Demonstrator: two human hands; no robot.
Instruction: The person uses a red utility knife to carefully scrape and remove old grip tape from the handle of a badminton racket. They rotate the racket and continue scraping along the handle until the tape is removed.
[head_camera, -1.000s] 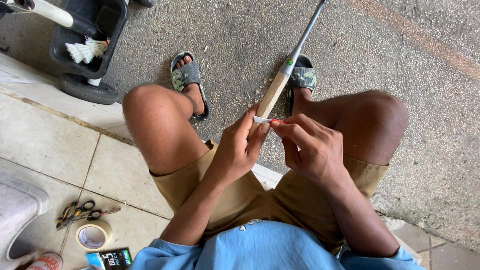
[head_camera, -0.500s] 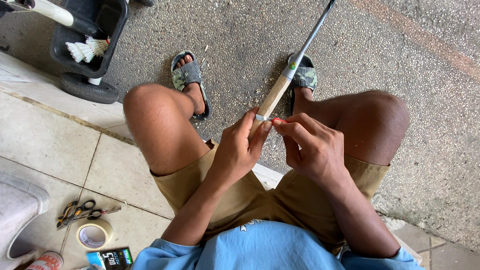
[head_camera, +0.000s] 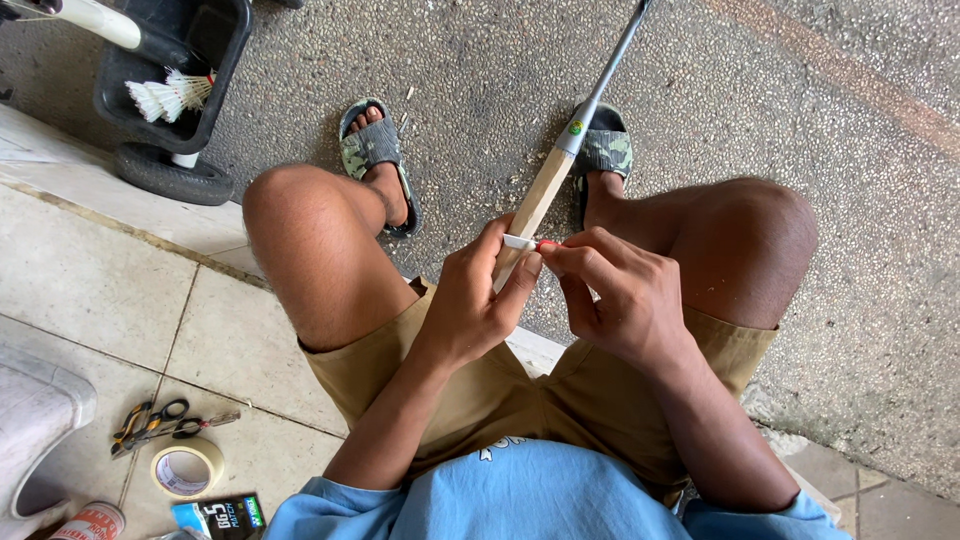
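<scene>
Left hand (head_camera: 470, 305) stays wrapped round the bare wooden racket handle (head_camera: 530, 205) between my knees; right hand (head_camera: 620, 295) pinches the white tape strip (head_camera: 520, 242) against it. Since a second ago almost nothing shifts, so I judge the wrap barely begun

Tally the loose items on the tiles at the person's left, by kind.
Scissors: 1 (possibly pliers alongside, unclear)
Tape roll: 1
Can: 1
Small packet: 1
Total: 4
</scene>
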